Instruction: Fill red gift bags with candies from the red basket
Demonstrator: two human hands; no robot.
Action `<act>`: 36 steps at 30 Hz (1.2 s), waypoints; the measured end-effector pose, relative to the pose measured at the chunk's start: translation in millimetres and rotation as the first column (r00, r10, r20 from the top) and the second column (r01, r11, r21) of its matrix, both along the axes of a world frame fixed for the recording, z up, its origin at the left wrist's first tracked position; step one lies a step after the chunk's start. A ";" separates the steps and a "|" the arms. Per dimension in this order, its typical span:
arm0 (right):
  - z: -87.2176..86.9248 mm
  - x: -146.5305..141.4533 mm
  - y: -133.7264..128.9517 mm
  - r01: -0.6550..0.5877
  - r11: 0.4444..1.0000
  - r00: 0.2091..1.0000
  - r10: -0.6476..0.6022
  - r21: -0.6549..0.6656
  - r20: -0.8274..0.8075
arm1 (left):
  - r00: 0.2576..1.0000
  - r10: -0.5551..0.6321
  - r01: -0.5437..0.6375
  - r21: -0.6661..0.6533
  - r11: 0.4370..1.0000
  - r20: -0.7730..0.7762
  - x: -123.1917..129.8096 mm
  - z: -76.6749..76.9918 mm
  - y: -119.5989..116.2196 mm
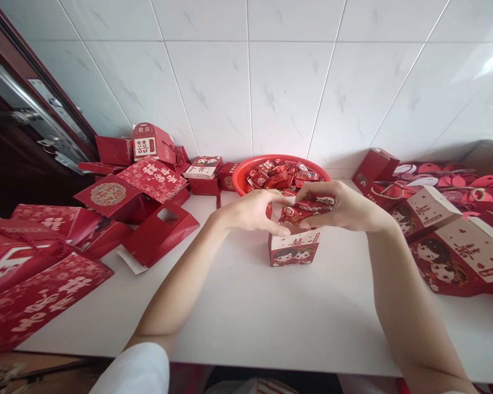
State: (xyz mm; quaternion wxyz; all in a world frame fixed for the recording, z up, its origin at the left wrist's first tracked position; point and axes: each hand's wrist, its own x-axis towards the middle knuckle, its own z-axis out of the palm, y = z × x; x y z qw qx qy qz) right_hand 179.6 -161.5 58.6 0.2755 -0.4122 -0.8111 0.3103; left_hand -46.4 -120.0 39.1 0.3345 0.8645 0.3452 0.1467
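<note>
A small red and white gift box [294, 253] with two cartoon faces stands upright in the middle of the white table, its top open. My left hand [252, 210] grips its upper left edge, thumb at the front and fingers towards the back. Over the opening, my right hand [340, 205] is closed around red-wrapped candies [298, 212], with the thumb beneath them. The candies cover most of the box's inside. Just behind both hands sits a red plastic basket [241, 178] holding many similar red-wrapped candies [278, 178].
Red gift boxes [154, 178] lie piled at the left, near a dark door with a metal handle [28, 98]. More boxes [462, 251] with cartoon faces and flat red pieces [452, 178] fill the right side. A tiled wall [213, 82] bounds the table [271, 317] at the back.
</note>
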 end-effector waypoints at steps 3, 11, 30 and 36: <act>0.7 2.4 1.4 -0.014 1.000 0.995 0.013 0.011 0.098 | 1.000 -0.029 0.029 -0.011 1.000 0.009 -1.4 -1.3 2.3; -4.8 8.4 5.5 -0.051 0.989 0.986 0.072 -0.138 0.149 | 0.998 -0.031 0.033 -0.026 0.999 0.049 0.4 -3.4 1.5; -17.4 -7.8 12.6 0.018 0.982 0.991 0.007 0.189 -0.132 | 0.998 -0.056 0.056 -0.004 0.998 0.041 1.2 -1.7 -1.0; -20.4 -6.8 14.6 0.102 0.975 0.993 -0.088 0.197 -0.080 | 0.998 -0.048 0.051 -0.052 0.997 0.047 0.8 -3.5 0.5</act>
